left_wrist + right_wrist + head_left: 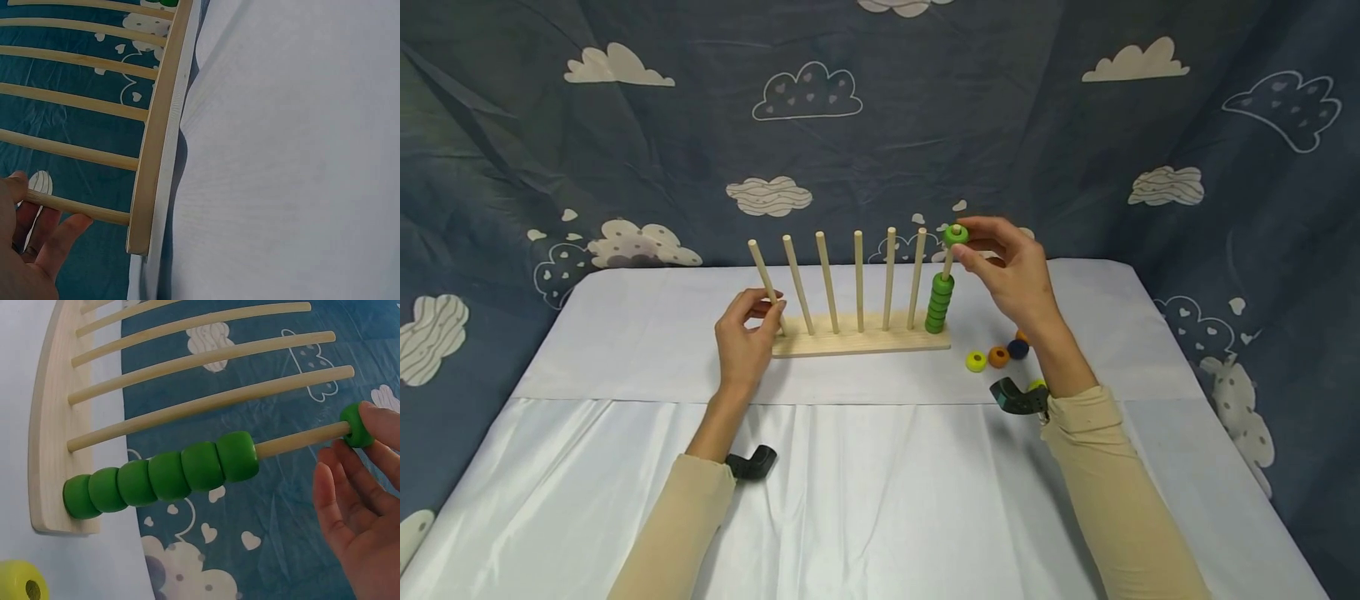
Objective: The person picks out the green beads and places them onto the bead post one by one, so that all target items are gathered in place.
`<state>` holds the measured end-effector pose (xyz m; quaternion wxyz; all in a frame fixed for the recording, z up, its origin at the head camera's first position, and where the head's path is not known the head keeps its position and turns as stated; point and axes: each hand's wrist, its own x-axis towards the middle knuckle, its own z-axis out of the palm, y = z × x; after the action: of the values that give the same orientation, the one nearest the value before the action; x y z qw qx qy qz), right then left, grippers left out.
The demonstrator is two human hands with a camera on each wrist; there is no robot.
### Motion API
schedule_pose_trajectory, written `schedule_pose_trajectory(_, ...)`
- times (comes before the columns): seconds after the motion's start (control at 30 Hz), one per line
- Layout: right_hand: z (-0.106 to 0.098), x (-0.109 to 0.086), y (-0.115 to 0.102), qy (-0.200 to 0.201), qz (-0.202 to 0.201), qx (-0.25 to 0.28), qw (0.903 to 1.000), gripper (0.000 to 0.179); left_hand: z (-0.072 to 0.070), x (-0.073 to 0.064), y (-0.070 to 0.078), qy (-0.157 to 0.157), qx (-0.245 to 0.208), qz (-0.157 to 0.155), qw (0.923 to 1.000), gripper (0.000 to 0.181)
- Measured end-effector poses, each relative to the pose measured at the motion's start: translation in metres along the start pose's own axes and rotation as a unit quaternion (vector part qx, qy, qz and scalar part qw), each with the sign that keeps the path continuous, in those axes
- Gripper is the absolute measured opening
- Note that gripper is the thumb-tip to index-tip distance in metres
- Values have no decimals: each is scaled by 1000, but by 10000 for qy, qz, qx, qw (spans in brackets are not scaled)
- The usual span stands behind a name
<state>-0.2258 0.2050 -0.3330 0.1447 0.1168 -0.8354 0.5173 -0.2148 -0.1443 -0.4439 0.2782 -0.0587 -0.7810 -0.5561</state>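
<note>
A wooden peg rack (861, 342) with several upright pegs stands on the white table. My left hand (748, 337) holds the leftmost peg (94, 210) between thumb and fingers. At the other end, my right hand (1011, 267) pinches a green bead (357, 426) at the top of the rightmost peg (303, 440); the peg's tip sits in the bead's hole. Lower on that same peg, several green beads (938, 304) are stacked down to the base. A bare stretch of peg shows between the stack and the held bead.
Right of the rack lie loose beads: a yellow bead (976, 361), an orange bead (998, 357) and a dark blue bead (1018, 349). More are partly hidden by the right forearm. A dark cloud-patterned cloth (880, 150) hangs behind the table.
</note>
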Motion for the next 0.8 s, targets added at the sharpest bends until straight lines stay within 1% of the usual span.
schedule_pose_trajectory(0.13, 0, -1, 1, -51, 61, -11, 10000, 41, 0, 0, 0, 12, 49, 34, 10000, 11)
schedule_pose_trajectory(0.33, -3, -2, 3, -135, 138, -135, 9997, 40, 0, 1, 0, 20, -8, 64, 10000, 11)
schedule_pose_trajectory(0.47, -7, -4, 5, -223, 317, -285, 9988, 42, 1, 1, -1, 22, -7, 68, 10000, 11)
schedule_pose_trajectory(0.6, -14, -9, 8, -306, 508, -423, 9973, 43, 1, 1, -1, 12, 13, 94, 10000, 12)
schedule_pose_trajectory(0.8, -29, -16, 15, -312, 627, -540, 9961, 42, 0, 1, -1, 6, 28, 54, 10000, 11)
